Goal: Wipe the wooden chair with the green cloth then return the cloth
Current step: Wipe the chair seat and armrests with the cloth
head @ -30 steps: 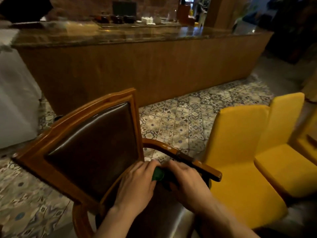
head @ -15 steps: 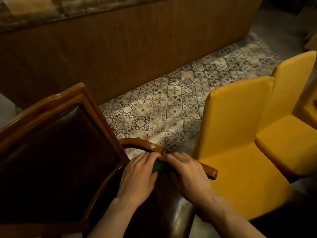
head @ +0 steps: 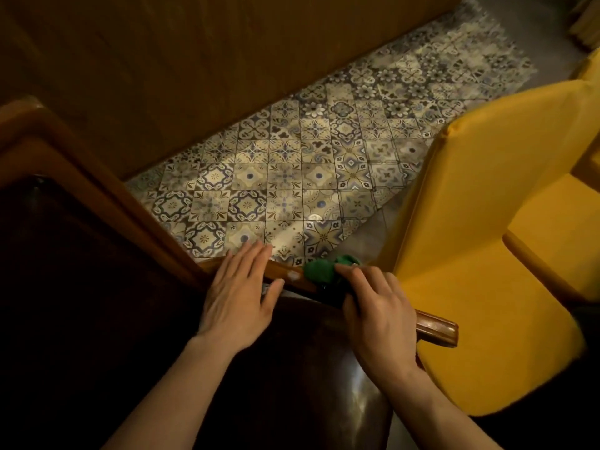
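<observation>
The wooden chair (head: 97, 177) fills the lower left, with a dark leather back and seat and a curved wooden armrest (head: 435, 326) running toward the right. A bunched green cloth (head: 321, 271) lies on the armrest. My right hand (head: 380, 306) presses on the cloth, gripping it around the armrest. My left hand (head: 240, 287) lies flat with fingers spread at the armrest's inner end, beside the chair back, a little apart from the cloth.
A yellow upholstered chair (head: 487, 254) stands close to the right of the armrest, with another yellow seat (head: 558, 216) behind it. Patterned floor tiles (head: 292, 177) lie ahead, bounded by a wooden counter front (head: 194, 60).
The view has tilted down and closer. My hands have parted: the right one slid the cloth outward along the armrest, and the left one came off the cloth and lies flat.
</observation>
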`<state>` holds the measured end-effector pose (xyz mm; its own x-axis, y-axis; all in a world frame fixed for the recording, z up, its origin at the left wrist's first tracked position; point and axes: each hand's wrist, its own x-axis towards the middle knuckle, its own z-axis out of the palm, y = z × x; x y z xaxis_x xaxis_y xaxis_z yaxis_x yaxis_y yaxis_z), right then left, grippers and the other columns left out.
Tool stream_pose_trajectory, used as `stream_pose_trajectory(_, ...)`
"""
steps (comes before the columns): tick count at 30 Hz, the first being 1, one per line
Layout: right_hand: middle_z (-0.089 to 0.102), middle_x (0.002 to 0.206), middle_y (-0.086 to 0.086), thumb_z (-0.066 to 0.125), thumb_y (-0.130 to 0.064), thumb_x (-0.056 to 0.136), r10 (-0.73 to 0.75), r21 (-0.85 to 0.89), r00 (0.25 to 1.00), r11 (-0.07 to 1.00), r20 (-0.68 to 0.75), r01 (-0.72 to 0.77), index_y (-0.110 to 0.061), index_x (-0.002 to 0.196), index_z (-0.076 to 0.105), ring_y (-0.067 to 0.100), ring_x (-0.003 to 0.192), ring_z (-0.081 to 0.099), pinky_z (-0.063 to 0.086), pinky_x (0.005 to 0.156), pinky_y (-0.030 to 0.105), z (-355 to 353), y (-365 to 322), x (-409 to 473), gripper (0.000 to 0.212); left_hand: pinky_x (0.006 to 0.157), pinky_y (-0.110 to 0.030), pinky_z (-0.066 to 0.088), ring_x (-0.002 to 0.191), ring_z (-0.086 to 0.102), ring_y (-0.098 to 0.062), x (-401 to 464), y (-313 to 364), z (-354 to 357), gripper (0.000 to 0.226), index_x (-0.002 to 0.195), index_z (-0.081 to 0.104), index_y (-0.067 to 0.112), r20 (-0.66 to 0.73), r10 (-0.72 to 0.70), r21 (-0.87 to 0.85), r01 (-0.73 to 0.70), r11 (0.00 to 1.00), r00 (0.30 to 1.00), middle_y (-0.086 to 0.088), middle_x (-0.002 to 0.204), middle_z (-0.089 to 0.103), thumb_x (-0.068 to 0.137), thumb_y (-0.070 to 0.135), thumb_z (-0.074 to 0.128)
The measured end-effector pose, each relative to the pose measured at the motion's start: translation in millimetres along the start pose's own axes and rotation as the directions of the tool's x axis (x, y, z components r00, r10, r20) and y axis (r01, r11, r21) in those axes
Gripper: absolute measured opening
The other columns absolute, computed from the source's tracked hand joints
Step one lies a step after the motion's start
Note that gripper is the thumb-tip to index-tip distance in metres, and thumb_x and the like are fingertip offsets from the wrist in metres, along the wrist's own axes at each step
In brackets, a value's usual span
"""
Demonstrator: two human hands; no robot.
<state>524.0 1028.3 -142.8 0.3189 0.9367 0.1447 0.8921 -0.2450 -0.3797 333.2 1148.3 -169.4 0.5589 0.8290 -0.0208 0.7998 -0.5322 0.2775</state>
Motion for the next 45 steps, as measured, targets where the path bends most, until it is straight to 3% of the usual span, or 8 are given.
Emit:
stream_pose_trajectory(7, 0.054, 0.147, 0.006, 0.062, -0.010, 0.093, 0.049, -0.126, 0.997, 0.991, 0.053, -0.042, -0.023, 0.146, 0.049, 0.033, 0.128, 0.050, 0.041, 0.100, 0.050, 88.0, -14.5, 15.1, 0.057, 0.126, -0.042, -0.005, 0.155, -0.015, -0.019, 32.5, -50.6, 61.8, 0.078, 0.161, -0.003, 0.014, 0.100, 0.066, 0.037, -0.070, 0.997, 0.993, -0.005, 0.170, -0.007, 0.100, 0.050, 0.032)
stream_pose_trajectory(13, 0.047, 0.155, 0.006, 0.051, -0.016, 0.097, -0.039, -0.180, 0.999, 0.983, 0.003, 0.039, -0.023, 0.148, 0.047, 0.033, 0.141, 0.041, 0.026, 0.110, 0.048, 117.6, -26.5, 11.3, 0.051, 0.126, -0.045, 0.001, 0.156, -0.014, -0.021, 33.8, -59.3, 78.6, 0.116, 0.160, -0.008, 0.011, 0.109, 0.111, 0.038, -0.116, 0.993, 0.988, -0.008, 0.170, -0.009, 0.070, 0.046, 0.057)
stream_pose_trajectory(21, 0.032, 0.163, 0.007, 0.040, -0.026, 0.093, -0.020, -0.207, 0.993, 0.977, 0.113, 0.044, -0.022, 0.155, 0.032, 0.036, 0.145, 0.034, 0.027, 0.112, 0.051, 141.1, -72.4, 23.2, 0.062, 0.126, -0.039, 0.000, 0.154, -0.019, -0.013, 35.3, -67.9, 72.0, 0.104, 0.159, -0.012, 0.010, 0.116, 0.122, -0.096, -0.111, 0.989, 0.986, -0.005, 0.169, -0.015, 0.073, 0.055, 0.026)
stream_pose_trajectory(24, 0.031, 0.164, 0.007, 0.035, -0.028, 0.092, -0.067, -0.200, 0.981, 0.974, 0.184, 0.104, -0.024, 0.156, 0.027, 0.037, 0.143, 0.034, 0.029, 0.111, 0.053, 133.1, -68.1, 24.1, 0.065, 0.126, -0.040, -0.001, 0.154, -0.018, -0.014, 35.9, -68.4, 71.3, 0.105, 0.159, -0.010, 0.010, 0.121, 0.128, -0.094, -0.116, 0.989, 0.984, -0.005, 0.169, -0.014, 0.073, 0.054, 0.031)
stream_pose_trajectory(31, 0.049, 0.146, 0.013, 0.053, -0.028, 0.091, -0.214, -0.242, 0.942, 0.930, 0.258, 0.277, -0.024, 0.148, 0.040, 0.040, 0.127, 0.047, 0.037, 0.106, 0.053, 112.8, -48.8, 46.4, 0.058, 0.125, -0.033, -0.008, 0.154, -0.018, -0.011, 38.8, -67.1, 74.1, 0.120, 0.160, -0.010, 0.013, 0.132, 0.112, -0.044, -0.107, 0.993, 0.985, -0.002, 0.169, -0.014, 0.074, 0.039, 0.071)
stream_pose_trajectory(35, 0.056, 0.126, 0.011, 0.040, -0.025, 0.087, -0.276, -0.264, 0.916, 0.897, 0.290, 0.354, -0.022, 0.129, 0.053, 0.036, 0.109, 0.051, 0.043, 0.087, 0.046, 99.5, -40.0, 51.2, 0.045, 0.123, -0.029, -0.013, 0.153, -0.020, -0.008, 39.2, -68.5, 71.4, 0.127, 0.159, -0.014, 0.017, 0.175, 0.126, -0.042, -0.120, 0.992, 0.977, 0.001, 0.168, -0.015, 0.075, 0.038, 0.079)
stream_pose_trajectory(42, 0.053, 0.134, 0.011, 0.050, -0.019, 0.088, -0.196, -0.324, 0.917, 0.893, 0.347, 0.313, -0.021, 0.138, 0.048, 0.035, 0.111, 0.050, 0.045, 0.086, 0.045, 62.2, 4.4, 25.1, 0.049, 0.123, -0.033, -0.015, 0.149, -0.031, -0.008, 40.5, -65.9, 67.1, 0.129, 0.154, -0.029, 0.020, 0.236, 0.103, -0.001, -0.105, 0.994, 0.966, 0.004, 0.164, -0.030, 0.077, 0.037, 0.074)
stream_pose_trajectory(45, 0.055, 0.134, 0.006, 0.053, -0.017, 0.091, -0.115, -0.268, 0.954, 0.944, 0.278, 0.192, -0.024, 0.140, 0.049, 0.032, 0.109, 0.051, 0.048, 0.086, 0.044, 51.7, 8.1, 11.6, 0.050, 0.122, -0.032, -0.017, 0.148, -0.033, -0.008, 41.1, -66.6, 66.7, 0.128, 0.153, -0.030, 0.020, 0.239, 0.093, -0.006, -0.094, 0.996, 0.966, 0.004, 0.163, -0.032, 0.079, 0.038, 0.073)
